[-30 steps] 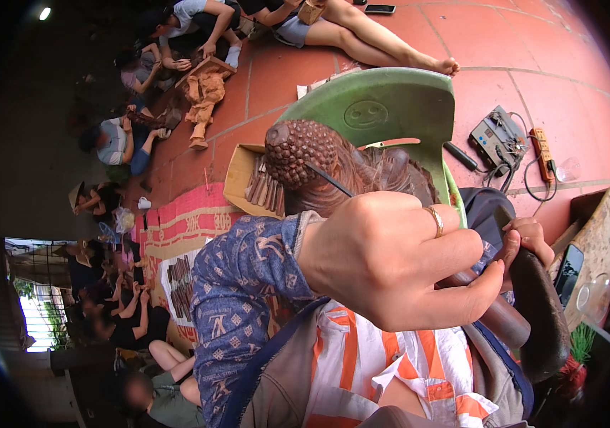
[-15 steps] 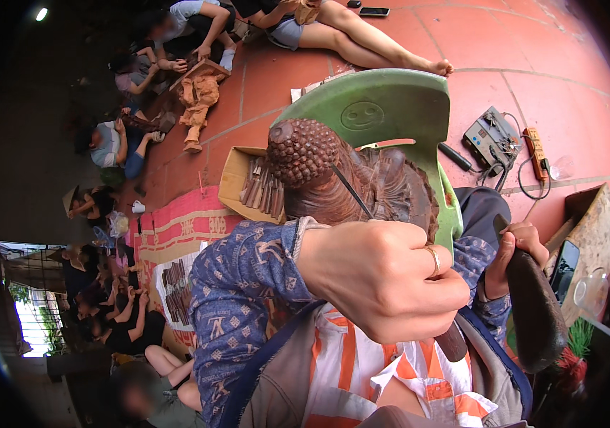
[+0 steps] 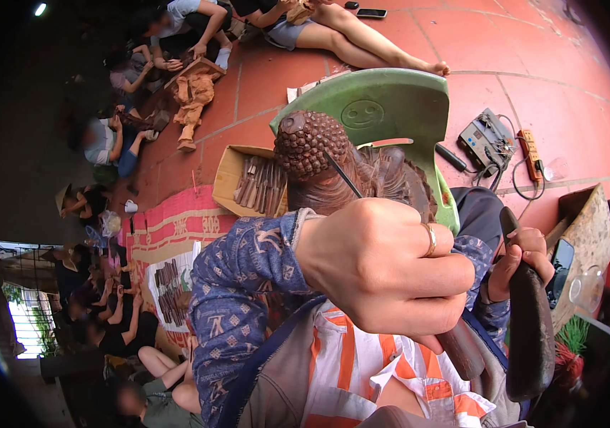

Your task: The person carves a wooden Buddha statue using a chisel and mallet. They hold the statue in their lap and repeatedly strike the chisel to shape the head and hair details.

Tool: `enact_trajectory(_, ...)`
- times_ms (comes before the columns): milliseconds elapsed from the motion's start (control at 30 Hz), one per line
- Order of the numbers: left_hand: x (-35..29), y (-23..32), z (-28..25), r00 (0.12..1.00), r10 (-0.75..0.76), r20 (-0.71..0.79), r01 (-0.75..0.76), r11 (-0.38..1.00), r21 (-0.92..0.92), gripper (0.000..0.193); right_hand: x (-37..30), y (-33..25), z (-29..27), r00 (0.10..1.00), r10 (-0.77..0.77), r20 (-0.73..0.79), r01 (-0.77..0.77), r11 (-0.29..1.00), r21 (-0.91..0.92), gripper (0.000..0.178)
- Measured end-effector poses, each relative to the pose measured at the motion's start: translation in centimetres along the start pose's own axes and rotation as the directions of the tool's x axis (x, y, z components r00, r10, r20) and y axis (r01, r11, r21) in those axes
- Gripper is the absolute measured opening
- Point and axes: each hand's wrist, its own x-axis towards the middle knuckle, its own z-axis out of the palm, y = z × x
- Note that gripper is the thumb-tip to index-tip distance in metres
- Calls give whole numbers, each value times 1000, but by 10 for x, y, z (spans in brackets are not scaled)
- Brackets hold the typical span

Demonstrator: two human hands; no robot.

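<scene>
My left hand (image 3: 383, 274), a ring on one finger, is clenched in a fist around a chisel. The chisel's thin dark shaft (image 3: 340, 173) points up at a carved brown wooden statue (image 3: 310, 146) with a curled head. Its wooden handle (image 3: 462, 349) sticks out below the fist. My right hand (image 3: 526, 253) is at the right, gripping a dark wooden mallet (image 3: 531, 335) that hangs downward beside the fist. Both forearms wear blue patterned sleeves.
A green plastic chair (image 3: 390, 100) stands behind the statue. A cardboard box of chisels (image 3: 258, 187) lies to its left. An orange power strip (image 3: 530, 153) and a grey device (image 3: 487, 135) sit on the red tile floor. Several people sit at the left and top.
My right hand with the mallet has drawn out from behind the left fist and now sits apart to its right. The left fist has sunk slightly.
</scene>
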Motion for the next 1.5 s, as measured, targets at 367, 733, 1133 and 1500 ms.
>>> enact_trajectory(367,2,-1,-5,999,-40,22,42,993,-112,36,14,-18,-2,987,-160,7,150,906,-396,28)
enact_trajectory(733,0,14,-23,957,-46,286,28,997,68,24,10,-17,1,991,-133,-36,113,934,-340,29)
enact_trajectory(1133,10,8,3,991,-98,94,99,995,-7,30,-14,-9,4,996,-25,-82,7,976,-219,29)
enact_trajectory(1500,10,3,-1,990,-120,71,120,993,3,33,-13,-9,2,996,36,-78,-47,987,-153,28)
